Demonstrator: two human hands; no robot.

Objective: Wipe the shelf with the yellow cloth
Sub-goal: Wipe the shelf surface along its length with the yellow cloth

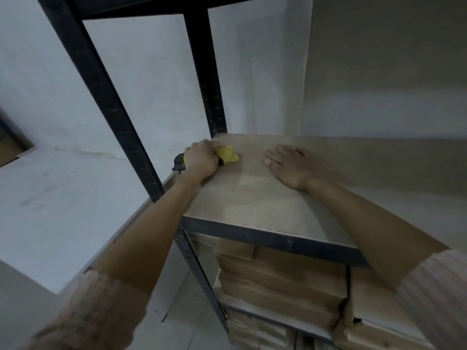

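The shelf [252,198] is a tan fibreboard panel in a black metal frame, dusty with a paler patch near its middle. My left hand [201,159] is closed around the bunched yellow cloth [228,154], pressing it onto the board near the back left corner, beside the rear upright. My right hand [290,165] lies flat on the board to the right, fingers spread and pointing left, holding nothing. A gap of bare board separates the two hands.
Two black uprights [108,97] [209,79] rise at the shelf's left side and a higher shelf rail [151,6] crosses above. Brown cardboard boxes [280,281] are stacked on the shelves below. White walls stand behind and to the right. Pale floor [63,198] lies to the left.
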